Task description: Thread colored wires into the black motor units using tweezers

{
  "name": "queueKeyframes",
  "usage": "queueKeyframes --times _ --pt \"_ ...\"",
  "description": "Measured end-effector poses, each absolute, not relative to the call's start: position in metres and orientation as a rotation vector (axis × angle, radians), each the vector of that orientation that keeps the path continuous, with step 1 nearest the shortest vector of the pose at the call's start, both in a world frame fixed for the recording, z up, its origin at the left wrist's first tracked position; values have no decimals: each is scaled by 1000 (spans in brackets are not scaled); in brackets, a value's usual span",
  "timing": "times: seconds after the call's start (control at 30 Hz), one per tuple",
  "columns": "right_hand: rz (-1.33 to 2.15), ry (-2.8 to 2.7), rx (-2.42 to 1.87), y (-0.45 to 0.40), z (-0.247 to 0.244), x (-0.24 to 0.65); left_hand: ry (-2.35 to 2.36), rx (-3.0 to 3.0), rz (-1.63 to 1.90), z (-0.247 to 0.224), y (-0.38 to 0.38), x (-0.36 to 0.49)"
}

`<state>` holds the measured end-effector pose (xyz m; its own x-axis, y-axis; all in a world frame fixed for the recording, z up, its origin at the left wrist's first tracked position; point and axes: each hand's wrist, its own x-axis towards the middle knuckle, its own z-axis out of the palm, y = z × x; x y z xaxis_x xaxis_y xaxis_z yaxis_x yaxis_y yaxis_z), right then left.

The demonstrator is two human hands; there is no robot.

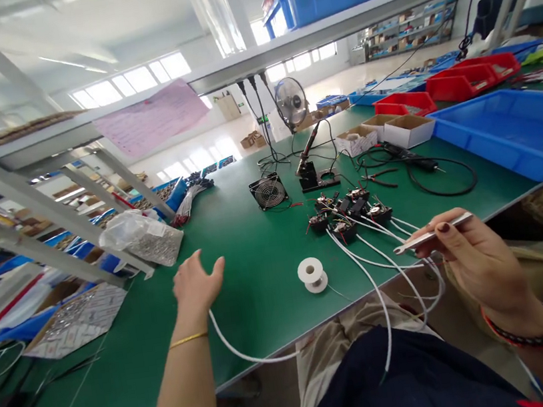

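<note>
My left hand is over the left part of the green table, thumb and fingers apart. A white cable comes out from beside its wrist and runs to the table's front edge. My right hand pinches slim, pale tweezers with dark tips pointing left. Left of those tips sits a cluster of small black parts with coloured wires. White cables trail from the cluster over the edge toward my lap. Between my hands stands a spool of thin wire.
Behind the cluster are a soldering iron in its stand, a small black fan and pliers. A blue bin is at right, near red trays. A bag of small parts lies left, by the shelf post.
</note>
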<state>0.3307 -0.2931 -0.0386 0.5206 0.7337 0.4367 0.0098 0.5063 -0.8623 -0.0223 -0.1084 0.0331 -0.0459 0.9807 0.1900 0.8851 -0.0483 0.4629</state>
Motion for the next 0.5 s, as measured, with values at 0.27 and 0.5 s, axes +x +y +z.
queueKeyframes --times 0.27,0.5 --pt "647 -1007 -902 -299 -42 316 1367 2222 731 23 -104 85" --pt "697 -891 -960 -305 -60 337 1198 2251 682 29 -91 112"
